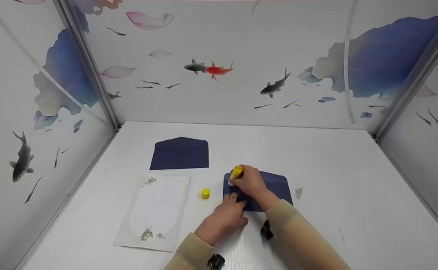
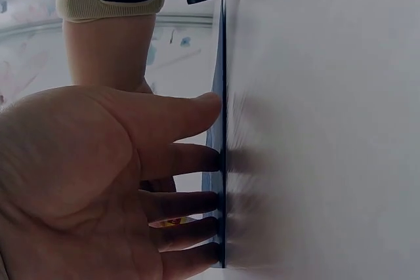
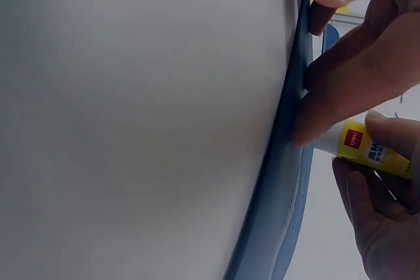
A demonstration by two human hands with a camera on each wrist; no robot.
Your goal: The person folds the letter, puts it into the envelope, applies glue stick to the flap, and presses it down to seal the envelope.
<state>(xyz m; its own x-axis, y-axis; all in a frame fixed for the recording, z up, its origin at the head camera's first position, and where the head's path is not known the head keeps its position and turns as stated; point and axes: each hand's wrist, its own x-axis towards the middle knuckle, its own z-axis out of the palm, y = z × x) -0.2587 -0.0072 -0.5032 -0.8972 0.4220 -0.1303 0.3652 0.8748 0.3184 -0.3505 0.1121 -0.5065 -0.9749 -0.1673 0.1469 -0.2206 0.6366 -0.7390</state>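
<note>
My right hand grips a yellow glue stick, tilted with its white end down at the left part of a dark blue envelope. The envelope lies on the table with its flap edge to the far side. My left hand rests its extended fingertips on the envelope's near left part, as the left wrist view also shows, with the thumb by the near edge. In the right wrist view, a red label marks the glue stick, close beside the left fingertips. A yellow cap stands left of the envelope.
Another dark blue envelope lies farther back on the left. Nearer, a white sheet with printed flowers lies on the white table. Small pale scraps are at the right. Printed walls enclose the table's back and sides.
</note>
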